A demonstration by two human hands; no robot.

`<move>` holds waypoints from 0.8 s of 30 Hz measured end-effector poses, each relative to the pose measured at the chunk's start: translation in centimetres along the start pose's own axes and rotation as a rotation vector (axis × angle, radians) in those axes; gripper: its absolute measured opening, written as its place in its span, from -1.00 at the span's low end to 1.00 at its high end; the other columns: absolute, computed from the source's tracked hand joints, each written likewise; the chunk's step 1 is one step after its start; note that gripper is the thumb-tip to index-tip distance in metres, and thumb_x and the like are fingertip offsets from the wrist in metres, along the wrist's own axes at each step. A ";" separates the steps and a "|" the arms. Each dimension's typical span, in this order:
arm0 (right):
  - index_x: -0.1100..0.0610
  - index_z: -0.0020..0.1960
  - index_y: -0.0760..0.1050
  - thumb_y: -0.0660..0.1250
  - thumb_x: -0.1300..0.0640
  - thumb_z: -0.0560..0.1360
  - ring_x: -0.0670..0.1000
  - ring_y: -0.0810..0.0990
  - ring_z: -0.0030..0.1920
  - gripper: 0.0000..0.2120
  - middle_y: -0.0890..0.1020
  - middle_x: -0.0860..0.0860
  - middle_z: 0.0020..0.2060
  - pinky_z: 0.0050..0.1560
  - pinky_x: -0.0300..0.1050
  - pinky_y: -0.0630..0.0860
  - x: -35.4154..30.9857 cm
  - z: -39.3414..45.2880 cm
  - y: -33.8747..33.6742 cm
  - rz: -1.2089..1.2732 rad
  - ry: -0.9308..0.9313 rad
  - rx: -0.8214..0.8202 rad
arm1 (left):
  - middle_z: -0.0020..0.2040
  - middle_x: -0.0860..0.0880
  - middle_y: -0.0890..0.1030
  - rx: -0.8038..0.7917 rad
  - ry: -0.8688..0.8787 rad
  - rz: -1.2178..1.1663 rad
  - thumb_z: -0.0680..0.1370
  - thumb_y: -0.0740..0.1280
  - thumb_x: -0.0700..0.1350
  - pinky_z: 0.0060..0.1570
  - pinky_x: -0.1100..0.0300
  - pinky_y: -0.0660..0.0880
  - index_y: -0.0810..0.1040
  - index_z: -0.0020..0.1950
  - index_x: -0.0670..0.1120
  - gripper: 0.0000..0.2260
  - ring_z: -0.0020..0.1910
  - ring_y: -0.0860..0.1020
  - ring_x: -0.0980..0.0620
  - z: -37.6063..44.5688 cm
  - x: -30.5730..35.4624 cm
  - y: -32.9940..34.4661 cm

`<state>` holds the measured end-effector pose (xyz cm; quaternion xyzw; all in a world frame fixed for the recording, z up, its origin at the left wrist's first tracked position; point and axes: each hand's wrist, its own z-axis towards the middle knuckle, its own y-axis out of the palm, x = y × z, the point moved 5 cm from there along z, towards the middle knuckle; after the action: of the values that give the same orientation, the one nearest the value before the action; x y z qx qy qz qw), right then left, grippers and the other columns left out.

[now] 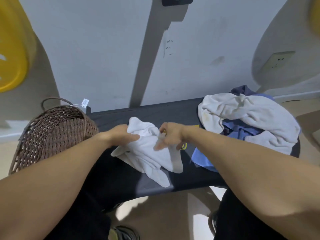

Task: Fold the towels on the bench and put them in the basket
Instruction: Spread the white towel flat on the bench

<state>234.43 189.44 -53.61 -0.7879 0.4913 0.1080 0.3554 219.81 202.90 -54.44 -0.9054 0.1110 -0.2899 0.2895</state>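
Both hands on 1 white towel (pixel 147 153), crumpled at the middle of the dark bench (pixel 173 110). Left hand (pixel 119 135) clamped on the towel's left edge, fingers curled round a bunch of cloth. Right hand (pixel 170 135) pinching the right side, some fingers pointing down into the folds; blurred there, so exact grip hard to read, but cloth clearly caught. Held at 2 opposite sides, most likely to pull the towel flat and find its corners before any fold. Lower end of the towel trailing over the near bench edge toward the legs, not yet squared.

Pile (pixel 251 122) at the right end of the bench: 1 large off-white towel on top, blue cloth beneath and spilling toward the middle. Kept apart from the working spot, leaving bare bench for spreading.

Wicker basket (pixel 55 132) just left of the bench, close by the left forearm, mouth tipped toward the bench; inside mostly hidden, contents impossible to tell. Handy placing: a short carry leftward once a towel is folded.

Judged early in the task: this towel unfolded, pile untouched. Next move calling for a taut spread; risk of the hanging end sliding off the bench.
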 end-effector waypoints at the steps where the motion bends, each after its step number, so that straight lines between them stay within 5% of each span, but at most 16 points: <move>1: 0.02 0.21 0.37 0.60 -0.07 0.31 0.10 0.55 -0.05 -0.40 0.49 -0.03 0.00 -0.27 -0.06 0.59 -0.3 0.2 1.2 -0.067 -0.013 -0.039 | 0.14 -0.18 0.62 -0.079 -0.009 -0.037 0.53 0.33 0.03 0.05 -0.05 0.52 0.54 0.21 -0.15 -0.65 0.12 0.59 -0.18 -0.3 0.0 0.9; 4: 0.05 0.21 0.29 0.62 -0.05 0.28 0.12 0.49 0.09 -0.32 0.47 0.04 0.18 0.00 -0.02 0.55 -1.0 0.5 3.4 -0.309 -0.114 0.002 | 0.09 -0.22 0.60 -0.280 0.025 -0.138 0.60 0.26 -0.15 -0.13 -0.01 0.52 0.47 0.23 -0.18 -0.77 0.00 0.62 -0.14 -1.0 0.5 3.4; 7: 0.08 0.29 0.28 0.62 0.06 0.29 0.14 0.50 0.10 -0.29 0.46 0.07 0.19 0.08 0.04 0.56 -0.6 0.5 4.2 -0.236 -0.099 -0.022 | -0.06 -0.23 0.56 -0.410 0.041 -0.281 0.53 0.28 -0.21 -0.35 0.14 0.52 0.28 0.31 -0.23 -0.62 -0.27 0.64 -0.03 -1.9 1.1 5.3; 9: 0.04 0.19 0.31 0.60 0.15 0.31 0.15 0.53 0.12 -0.40 0.45 0.04 0.16 0.13 0.12 0.58 0.1 0.4 4.2 -0.161 -0.071 -0.076 | 0.13 -0.23 0.52 -0.406 -0.029 -0.356 0.53 0.33 -0.18 -0.28 0.05 0.59 0.21 0.37 -0.14 -0.53 -0.05 0.66 -0.10 -1.9 0.8 6.2; 12: 0.02 0.11 0.39 0.57 0.21 0.36 0.15 0.49 0.01 -0.54 0.41 0.05 0.10 0.07 0.12 0.60 1.6 -0.2 4.1 -0.031 -0.004 -0.221 | 0.24 -0.10 0.55 -0.487 -0.071 -0.270 0.56 0.38 -0.09 0.00 -0.10 0.62 0.39 0.34 -0.05 -0.62 0.16 0.60 -0.13 -2.0 0.5 6.7; 14: 0.07 0.14 0.47 0.50 0.24 0.45 0.12 0.49 -0.08 -0.66 0.44 0.08 0.06 -0.03 0.06 0.61 2.5 -0.4 3.7 0.034 0.032 -0.252 | 0.17 -0.13 0.63 -0.428 -0.064 -0.206 0.57 0.38 -0.07 0.08 -0.10 0.60 0.51 0.26 -0.12 -0.71 0.12 0.63 -0.16 -1.4 0.3 4.9; 17: 0.13 -0.02 0.55 0.35 0.32 0.52 0.08 0.49 -0.16 -0.88 0.51 0.10 -0.10 -0.07 0.04 0.60 2.7 -0.3 1.6 0.171 0.020 -0.105 | 0.08 -0.21 0.67 -0.189 0.000 -0.439 0.56 0.38 -0.18 0.04 -0.05 0.62 0.59 0.15 -0.25 -0.79 0.05 0.66 -0.16 0.3 0.4 0.9; 21: 0.15 -0.10 0.55 0.23 0.35 0.52 0.04 0.44 -0.36 -0.84 0.51 0.09 -0.32 -0.34 -0.12 0.49 2.7 0.3 -2.0 0.297 0.016 0.118 | -0.03 -0.12 0.71 -0.002 -0.026 -0.623 0.54 0.41 -0.23 -0.11 0.07 0.64 0.61 0.06 -0.20 -0.88 -0.07 0.69 -0.03 1.9 -0.2 -1.3; 24: 0.12 -0.06 0.52 0.14 0.33 0.54 0.09 0.51 -0.30 -0.78 0.55 0.11 -0.23 -0.38 -0.11 0.49 3.6 1.5 -4.3 0.423 0.057 0.287 | -0.21 -0.09 0.71 0.065 -0.069 -0.647 0.50 0.46 -0.22 -0.14 0.07 0.66 0.60 -0.10 -0.21 -0.92 -0.24 0.68 0.01 3.0 -1.1 -1.4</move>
<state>240.12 189.01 -54.62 -0.6118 0.6652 0.0868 0.4191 220.73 205.78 -56.08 -0.8934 -0.2017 -0.3393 0.2147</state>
